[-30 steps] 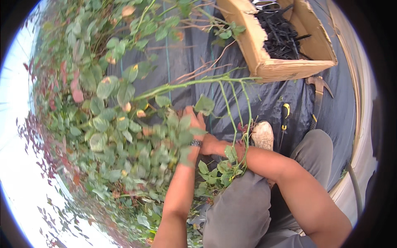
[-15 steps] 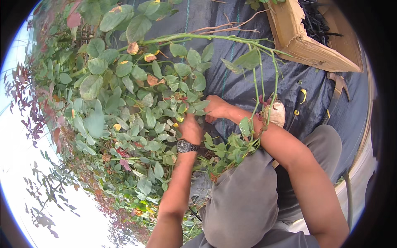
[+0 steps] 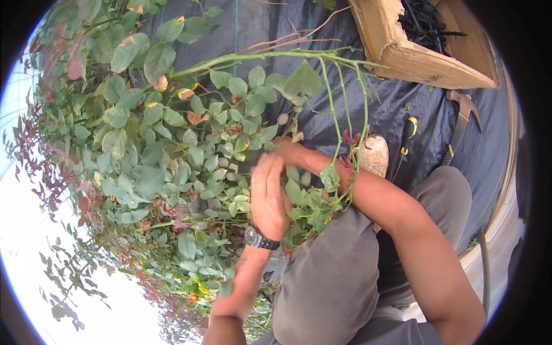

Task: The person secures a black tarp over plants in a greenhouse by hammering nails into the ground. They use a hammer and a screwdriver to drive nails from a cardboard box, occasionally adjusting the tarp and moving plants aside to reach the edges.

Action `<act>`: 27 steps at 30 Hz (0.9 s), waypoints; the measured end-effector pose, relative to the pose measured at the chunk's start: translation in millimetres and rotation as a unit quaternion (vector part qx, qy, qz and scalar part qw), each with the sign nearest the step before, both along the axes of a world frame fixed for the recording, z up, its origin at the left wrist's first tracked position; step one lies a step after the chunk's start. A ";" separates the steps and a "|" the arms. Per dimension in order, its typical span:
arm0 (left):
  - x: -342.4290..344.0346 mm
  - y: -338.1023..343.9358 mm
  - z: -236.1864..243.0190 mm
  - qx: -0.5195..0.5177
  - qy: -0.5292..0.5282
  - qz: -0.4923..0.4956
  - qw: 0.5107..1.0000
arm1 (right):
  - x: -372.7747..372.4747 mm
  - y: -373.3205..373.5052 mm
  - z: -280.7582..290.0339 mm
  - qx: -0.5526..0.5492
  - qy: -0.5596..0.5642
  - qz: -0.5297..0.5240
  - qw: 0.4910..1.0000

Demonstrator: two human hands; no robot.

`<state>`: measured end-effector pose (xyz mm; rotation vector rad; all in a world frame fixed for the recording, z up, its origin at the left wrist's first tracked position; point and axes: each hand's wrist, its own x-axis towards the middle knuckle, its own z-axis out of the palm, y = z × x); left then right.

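My left hand (image 3: pixel 268 198), with a dark watch (image 3: pixel 259 238) at the wrist, is at the edge of a leafy rose bush (image 3: pixel 190 149). Its fingers are stretched out side by side, slightly blurred, and nothing shows in them. Just beyond it my right hand (image 3: pixel 286 148) reaches in among the leaves. Its fingers are mostly hidden, so I cannot tell what they grip. A small withered sprig (image 3: pixel 294 122) stands right above that hand; whether it is held is unclear. A long green cane (image 3: pixel 259 56) arches over the right forearm, its side shoots hanging down across it.
Black ground sheet (image 3: pixel 322 123) covers the floor. A torn cardboard box (image 3: pixel 431 66) with black pieces (image 3: pixel 422 26) inside stands at the far right. A claw hammer (image 3: pixel 464 115) and a black-and-yellow-handled tool (image 3: pixel 409 135) lie near my pale shoe (image 3: pixel 374 154).
My left hand has drawn back out of the leaves toward me, its fingers now showing. The right hand has shifted slightly left, and a withered sprig now shows above it.
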<state>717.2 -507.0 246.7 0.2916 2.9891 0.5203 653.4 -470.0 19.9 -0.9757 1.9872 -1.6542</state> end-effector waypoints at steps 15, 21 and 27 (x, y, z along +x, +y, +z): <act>29.1 -46.4 -108.8 -0.115 -0.342 0.078 0.929 | -13.4 12.5 50.4 0.018 -0.482 0.079 0.872; 27.4 -62.9 -121.5 -0.044 -0.275 0.218 0.936 | -14.3 52.6 50.5 -0.083 -0.608 0.021 0.790; 38.9 -73.7 -146.8 -0.054 -0.207 0.233 0.949 | -12.5 60.9 48.6 -0.130 -0.654 -0.168 0.726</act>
